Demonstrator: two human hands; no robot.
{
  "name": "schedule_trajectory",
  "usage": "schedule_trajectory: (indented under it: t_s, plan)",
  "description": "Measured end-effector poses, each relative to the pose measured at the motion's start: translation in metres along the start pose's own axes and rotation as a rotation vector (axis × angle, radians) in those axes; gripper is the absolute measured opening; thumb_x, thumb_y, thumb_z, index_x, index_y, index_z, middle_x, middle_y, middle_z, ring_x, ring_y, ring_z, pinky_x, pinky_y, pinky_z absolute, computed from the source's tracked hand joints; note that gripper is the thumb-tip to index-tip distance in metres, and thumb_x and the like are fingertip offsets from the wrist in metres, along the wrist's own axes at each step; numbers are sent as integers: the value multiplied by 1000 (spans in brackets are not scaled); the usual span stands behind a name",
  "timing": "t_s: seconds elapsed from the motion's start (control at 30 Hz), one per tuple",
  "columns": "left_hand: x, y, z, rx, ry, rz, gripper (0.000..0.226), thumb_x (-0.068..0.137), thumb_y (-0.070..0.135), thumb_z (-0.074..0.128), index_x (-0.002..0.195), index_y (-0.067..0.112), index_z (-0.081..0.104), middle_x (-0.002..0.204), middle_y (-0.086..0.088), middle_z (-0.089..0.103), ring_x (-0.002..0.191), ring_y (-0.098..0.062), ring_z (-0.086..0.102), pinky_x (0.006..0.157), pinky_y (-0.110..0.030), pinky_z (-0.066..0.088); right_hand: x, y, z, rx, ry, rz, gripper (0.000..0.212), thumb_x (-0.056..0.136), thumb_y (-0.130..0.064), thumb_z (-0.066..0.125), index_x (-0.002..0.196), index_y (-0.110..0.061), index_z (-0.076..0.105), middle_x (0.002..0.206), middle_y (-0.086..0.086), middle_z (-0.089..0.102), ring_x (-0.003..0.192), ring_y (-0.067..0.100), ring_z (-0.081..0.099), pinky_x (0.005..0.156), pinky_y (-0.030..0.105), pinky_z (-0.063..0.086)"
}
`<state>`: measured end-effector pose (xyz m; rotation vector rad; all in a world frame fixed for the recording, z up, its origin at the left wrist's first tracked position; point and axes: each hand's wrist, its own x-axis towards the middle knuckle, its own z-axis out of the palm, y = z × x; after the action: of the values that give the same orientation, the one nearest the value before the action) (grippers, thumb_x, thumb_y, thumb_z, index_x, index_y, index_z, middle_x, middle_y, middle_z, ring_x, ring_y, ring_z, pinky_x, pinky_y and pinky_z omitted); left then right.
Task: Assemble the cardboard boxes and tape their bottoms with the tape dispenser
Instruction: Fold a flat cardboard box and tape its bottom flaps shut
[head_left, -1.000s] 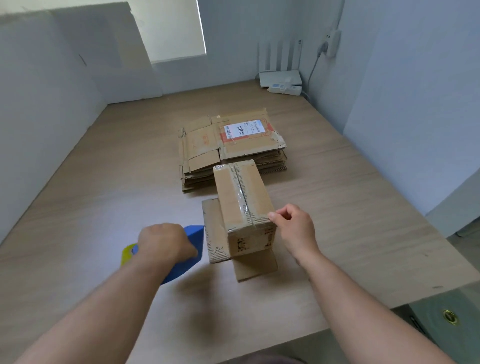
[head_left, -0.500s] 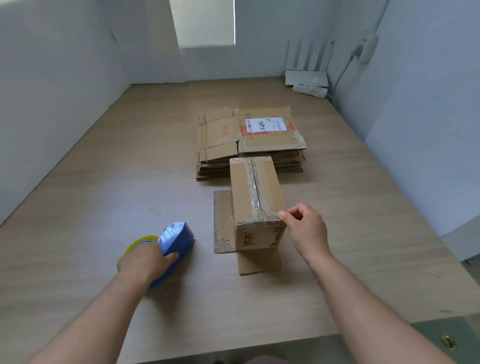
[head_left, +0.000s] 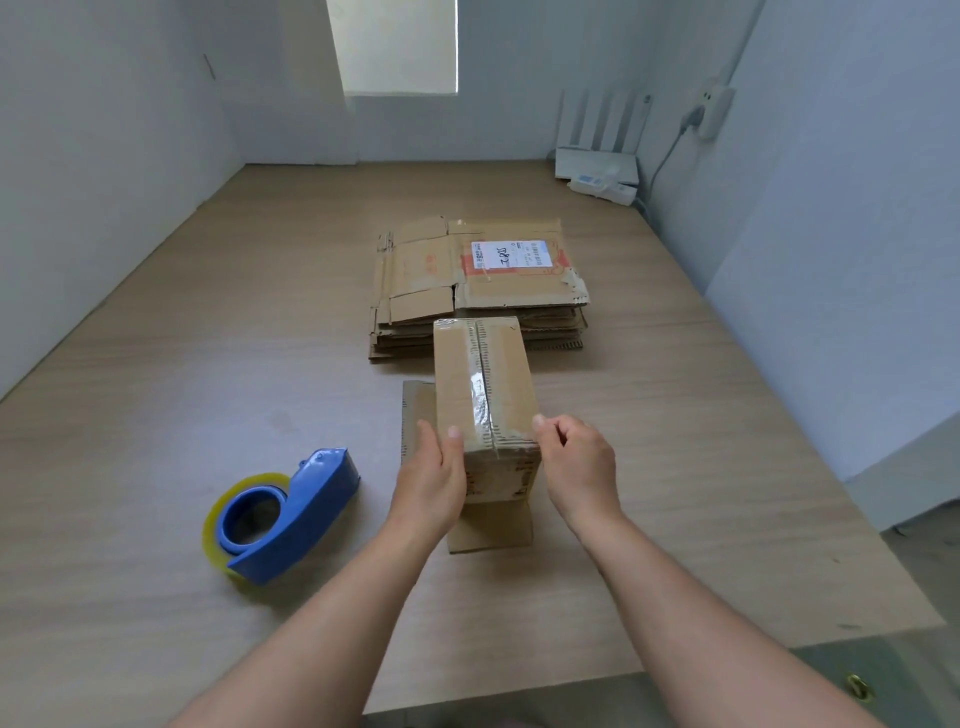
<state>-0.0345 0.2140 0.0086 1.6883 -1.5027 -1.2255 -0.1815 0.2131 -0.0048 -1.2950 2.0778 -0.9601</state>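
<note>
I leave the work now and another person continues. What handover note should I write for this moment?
Left hand: flat against the left side of the box, thumb on top.
Right hand: pinches its top right edge.
Tape dispenser: lying free on the table, left of the box.
Done: this box's seam is taped.
Left: the stack of flat boxes behind it.
</note>
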Motion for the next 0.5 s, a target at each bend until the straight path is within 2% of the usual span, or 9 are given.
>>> schedule_trajectory:
  t_s: [0.03, 0.1, 0.17, 0.27, 0.37, 0.43, 0.5]
  plan:
    - [4, 1, 3, 37, 12, -73, 43, 102, 44, 24, 129, 15, 41, 122, -5, 53, 98, -14, 47, 77, -27, 38, 0, -4, 3, -32, 6, 21, 37, 93, -45, 50, 80, -12, 59, 92, 6, 60, 89, 24, 53, 69, 29, 33]
    - [13, 3, 8, 198, 64, -132, 58, 98, 56, 25, 125, 11, 47, 111, -5, 55, 93, -18, 50, 73, -30, 40, -2, -14, 13, -184, 26, 59, 54, 84, -62, 53, 99, -10, 56, 106, 7, 56, 103, 26, 51, 79, 33, 40]
    - [21, 4, 12, 327, 124, -144, 62, 96, 60, 27, 119, 9, 54, 102, -4, 57, 88, -20, 53, 70, -31, 44, -5, -17, 22, -271, 47, 51, 67, 78, -67, 58, 109, -8, 47, 114, 9, 52, 112, 29, 46, 86, 36, 40]
    - [21, -4, 17, 365, 210, -112, 57, 100, 52, 22, 116, 10, 58, 101, -5, 59, 90, -21, 53, 74, -32, 43, -5, -7, 25, -144, 69, -22, 49, 84, -52, 61, 100, -8, 46, 108, 10, 51, 106, 28, 46, 82, 34, 36]
    - [23, -12, 15, 279, 264, -108, 57, 103, 45, 16, 112, 12, 61, 107, -11, 64, 99, -26, 57, 88, -38, 47, 0, 3, 18, 10, 57, -47, 26, 93, -36, 56, 85, -13, 47, 93, 6, 53, 94, 26, 50, 69, 28, 28]
    - [24, -13, 9, 199, 231, -125, 57, 103, 45, 16, 111, 12, 61, 109, -12, 64, 99, -25, 57, 92, -43, 49, 5, 7, 12, 44, 38, -57, 24, 95, -30, 53, 77, -14, 48, 88, 6, 55, 89, 26, 51, 65, 27, 24]
    - [22, -15, 1, 203, 137, -69, 60, 100, 53, 18, 119, 13, 59, 114, -11, 63, 100, -23, 56, 91, -41, 49, 8, 9, 1, 40, -44, -89, 29, 95, -31, 54, 72, -16, 47, 83, 4, 55, 83, 25, 50, 64, 28, 26]
